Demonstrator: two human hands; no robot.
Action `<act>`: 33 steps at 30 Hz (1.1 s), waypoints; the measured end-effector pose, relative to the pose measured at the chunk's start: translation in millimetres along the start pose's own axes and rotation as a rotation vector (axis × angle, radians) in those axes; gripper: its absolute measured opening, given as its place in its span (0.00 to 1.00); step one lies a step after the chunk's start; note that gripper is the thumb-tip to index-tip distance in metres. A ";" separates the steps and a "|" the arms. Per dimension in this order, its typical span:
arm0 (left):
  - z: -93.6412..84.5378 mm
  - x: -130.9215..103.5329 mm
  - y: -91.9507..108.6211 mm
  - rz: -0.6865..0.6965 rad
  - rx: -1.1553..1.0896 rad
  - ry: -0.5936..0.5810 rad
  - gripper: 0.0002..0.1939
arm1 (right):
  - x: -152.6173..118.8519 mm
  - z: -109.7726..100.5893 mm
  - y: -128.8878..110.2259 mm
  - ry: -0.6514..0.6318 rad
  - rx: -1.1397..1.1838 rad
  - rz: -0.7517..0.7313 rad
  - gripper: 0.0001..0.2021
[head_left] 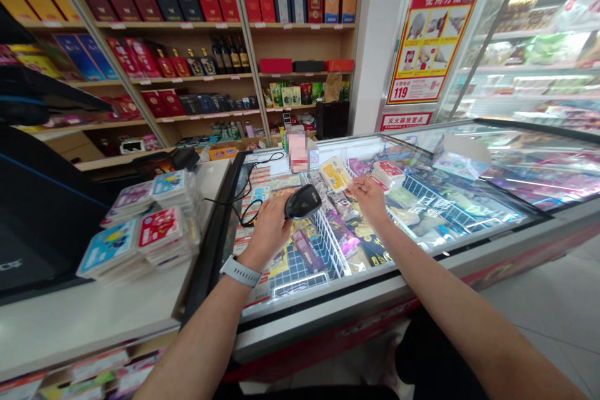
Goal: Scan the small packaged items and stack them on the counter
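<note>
My left hand (270,229), with a pale watch on its wrist, is closed round a black barcode scanner (304,201) above the freezer's glass top. A cable trails off to the left behind it. In my right hand (369,198) a flat yellow-and-white pack (334,174) is pinched at its near right corner, held over the glass. Just right of that hand, a small stack of red-and-white packs (389,172) rests on the freezer lid. Farther right stands an open pale carton (462,156).
Stacks of similar flat packs (162,228) stand on the white counter (135,306) at left, beside a black monitor (37,200). Under the glass, wire baskets (328,237) hold packaged goods. Shelves of boxes and bottles (229,53) line the back wall.
</note>
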State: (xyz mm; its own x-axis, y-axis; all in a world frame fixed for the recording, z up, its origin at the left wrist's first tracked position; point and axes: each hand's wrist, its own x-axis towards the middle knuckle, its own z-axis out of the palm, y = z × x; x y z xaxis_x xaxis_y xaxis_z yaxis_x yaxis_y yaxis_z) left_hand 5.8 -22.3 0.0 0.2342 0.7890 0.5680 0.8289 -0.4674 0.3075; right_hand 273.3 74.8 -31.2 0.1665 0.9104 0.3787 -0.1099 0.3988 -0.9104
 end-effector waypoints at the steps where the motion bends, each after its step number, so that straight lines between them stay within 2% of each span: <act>1: 0.0 0.0 0.1 -0.002 0.000 0.000 0.32 | -0.1 -0.1 -0.2 -0.001 -0.003 0.001 0.26; 24: 0.2 -0.3 -0.6 -0.025 0.000 -0.025 0.29 | -0.9 -2.5 -5.3 0.020 -0.042 0.011 0.24; 33: -1.4 -0.3 2.4 -0.041 -0.002 -0.036 0.31 | -1.3 -5.1 -8.5 0.063 -0.105 0.002 0.22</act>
State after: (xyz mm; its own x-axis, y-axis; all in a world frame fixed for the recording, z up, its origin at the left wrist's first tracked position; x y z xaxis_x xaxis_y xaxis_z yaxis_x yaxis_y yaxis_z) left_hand 7.0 -24.2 1.6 0.2183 0.8215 0.5268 0.8371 -0.4351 0.3316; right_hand 279.0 69.6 -24.9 0.2284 0.9010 0.3689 -0.0073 0.3805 -0.9248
